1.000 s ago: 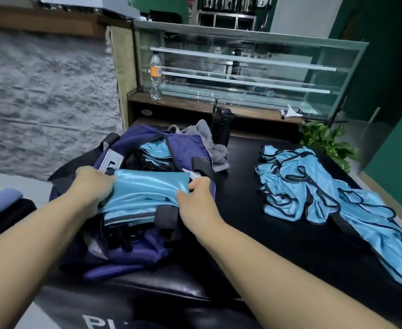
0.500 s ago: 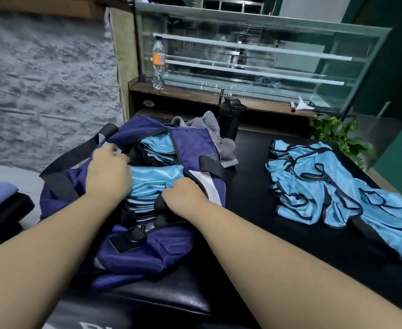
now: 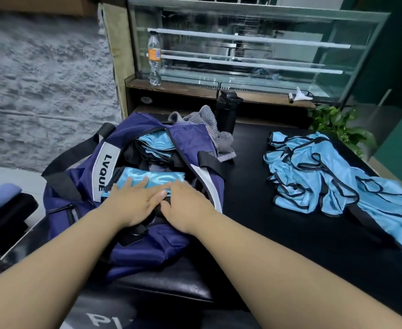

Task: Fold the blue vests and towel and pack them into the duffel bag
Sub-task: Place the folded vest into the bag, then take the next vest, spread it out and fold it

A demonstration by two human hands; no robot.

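A navy duffel bag (image 3: 190, 141) lies open on the black padded table (image 3: 278, 233). Inside its near end sits a folded light-blue vest (image 3: 162, 178); more folded blue vests (image 3: 156, 144) are stacked at the far end. My left hand (image 3: 131, 203) lies flat with straight fingers pressing on the near vest. My right hand (image 3: 185, 207) rests beside it on the bag's near opening, its fingertips hidden under the left hand's fingers. A heap of unfolded blue vests (image 3: 314, 174) with black trim lies to the right. A grey striped towel (image 3: 209, 124) is bunched behind the bag.
A black flask (image 3: 227, 110) stands behind the bag. A plastic bottle (image 3: 154, 60) stands on the wooden shelf before a glass display case (image 3: 254, 43). A green plant (image 3: 337, 124) is at the table's far right corner. Dark and blue folded items (image 3: 0, 203) lie at left.
Both hands have pushed the folded vest down into the bag's near end and drawn together; the left hand went from gripping its edge to pressing flat on top.
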